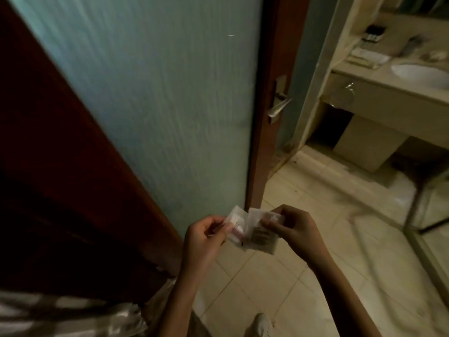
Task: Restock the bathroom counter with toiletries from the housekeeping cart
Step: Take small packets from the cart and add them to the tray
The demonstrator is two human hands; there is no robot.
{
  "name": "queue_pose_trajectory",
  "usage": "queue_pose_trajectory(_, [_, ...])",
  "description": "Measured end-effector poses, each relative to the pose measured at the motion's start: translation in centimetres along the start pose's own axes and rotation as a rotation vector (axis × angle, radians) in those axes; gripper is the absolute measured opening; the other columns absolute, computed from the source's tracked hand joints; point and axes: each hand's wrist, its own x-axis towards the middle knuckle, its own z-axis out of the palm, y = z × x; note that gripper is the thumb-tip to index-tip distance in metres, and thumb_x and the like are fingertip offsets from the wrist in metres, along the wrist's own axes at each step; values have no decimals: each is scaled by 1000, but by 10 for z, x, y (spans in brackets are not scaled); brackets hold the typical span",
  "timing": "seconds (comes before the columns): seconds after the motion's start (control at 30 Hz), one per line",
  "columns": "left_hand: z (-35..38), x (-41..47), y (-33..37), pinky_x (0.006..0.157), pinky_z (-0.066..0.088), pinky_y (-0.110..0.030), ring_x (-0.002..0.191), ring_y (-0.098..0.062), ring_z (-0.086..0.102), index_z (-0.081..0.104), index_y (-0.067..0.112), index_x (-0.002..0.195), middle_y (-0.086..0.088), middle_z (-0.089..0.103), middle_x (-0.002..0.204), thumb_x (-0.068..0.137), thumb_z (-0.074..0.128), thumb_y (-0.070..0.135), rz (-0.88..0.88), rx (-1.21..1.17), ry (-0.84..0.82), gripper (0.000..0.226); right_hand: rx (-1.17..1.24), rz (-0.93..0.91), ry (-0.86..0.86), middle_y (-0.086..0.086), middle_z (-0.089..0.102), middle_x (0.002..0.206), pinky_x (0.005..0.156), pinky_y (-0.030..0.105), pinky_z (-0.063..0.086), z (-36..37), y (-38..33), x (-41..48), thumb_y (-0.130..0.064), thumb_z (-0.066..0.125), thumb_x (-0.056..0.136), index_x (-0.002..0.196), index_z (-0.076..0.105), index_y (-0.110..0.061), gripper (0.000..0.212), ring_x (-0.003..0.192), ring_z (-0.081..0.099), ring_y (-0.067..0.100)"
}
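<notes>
Clear plastic toiletry packets (252, 233) — crinkled, overlapping — pinched by both hands.

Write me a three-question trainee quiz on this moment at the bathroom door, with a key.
1. Multiple choice: the left hand and the right hand both pinch: A) small clear packets; B) a folded towel; C) a soap bottle.
2. True or false: in this view the counter with its sink lies to the right of the glass door.
3. Fill the gap: the packets are held above the tiled ____.

Key: 1 A; 2 true; 3 floor.
</notes>
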Motion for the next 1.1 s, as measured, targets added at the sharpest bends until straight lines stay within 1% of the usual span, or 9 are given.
queue_pose_trajectory(0.07, [29, 15, 6, 62, 52, -22, 63, 0, 64, 67, 23, 72, 12, 71, 66, 82, 69, 5, -32, -34, -11, 21, -21, 23, 86, 1, 68, 74, 65, 50, 54, -31, 12, 7, -43, 70, 78, 74, 64, -19, 25, 69, 66, 17])
queue_pose_trajectory(0.17, [76, 34, 13, 57, 54, -21, 59, -1, 64, 67, 19, 72, 8, 71, 64, 84, 68, 5, -53, -68, -23, 19, -120, 23, 269, -7, 65, 75, 62, 37, 54, -76, 20, 12, -33, 68, 82, 74, 59, -26, 14, 70, 61, 6])
queue_pose_trajectory(0.3, [153, 41, 27, 52, 50, -14, 61, -2, 66, 69, 13, 81, -2, 72, 76, 87, 65, 7, -68, -129, -101, 9, -350, -112, 541, -8, 57, 77, 54, 25, 48, -110, 35, 15, -27, 70, 79, 73, 56, -22, 16, 66, 54, 7])
queue_pose_trajectory(0.5, [236, 34, 47, 67, 57, -26, 82, -16, 72, 69, 17, 100, -2, 74, 87, 94, 55, 11, -153, -215, -328, 16, -684, -137, 624, -8, 60, 81, 42, 22, 39, -124, 67, 12, -25, 84, 66, 76, 69, -23, 18, 66, 54, 11])
queue_pose_trajectory(0.6, [256, 36, 50, 69, 56, -26, 86, -18, 72, 70, 13, 103, -5, 75, 90, 95, 54, 15, -177, -219, -379, 18, -665, -117, 618, -9, 61, 83, 46, 19, 36, -135, 81, 11, -26, 85, 68, 86, 74, -24, 21, 70, 55, 10])
queue_pose_trajectory(0.73, [278, 48, 53, 77, 56, -32, 88, -18, 71, 71, 17, 96, -3, 75, 88, 91, 59, 22, -175, -202, -432, 14, -655, -102, 539, -8, 58, 95, 57, 20, 46, -147, 94, 20, -32, 78, 74, 105, 71, -28, 33, 82, 53, 8])
queue_pose_trajectory(0.93, [310, 97, 55, 82, 54, -33, 96, -19, 70, 70, 12, 107, -8, 74, 99, 88, 63, 18, -283, -280, -571, 21, -517, -8, 428, -13, 43, 95, 78, 24, 37, -179, 112, 57, -59, 42, 89, 121, 61, -38, 44, 90, 39, 7])
queue_pose_trajectory(1.0, [325, 118, 54, 77, 56, -28, 96, -19, 70, 68, 13, 108, -8, 74, 100, 89, 60, 12, -307, -310, -572, 21, -364, 3, 404, -15, 43, 97, 82, 23, 37, -193, 124, 76, -56, 41, 88, 126, 56, -41, 44, 94, 41, 4])
queue_pose_trajectory(1.1, [353, 154, 53, 70, 56, -22, 97, -22, 70, 66, 11, 115, -9, 73, 102, 90, 59, 9, -306, -333, -560, 26, -104, 75, 660, -12, 49, 107, 78, 10, 40, -212, 138, 111, -32, 58, 91, 121, 56, -40, 32, 100, 49, 4])
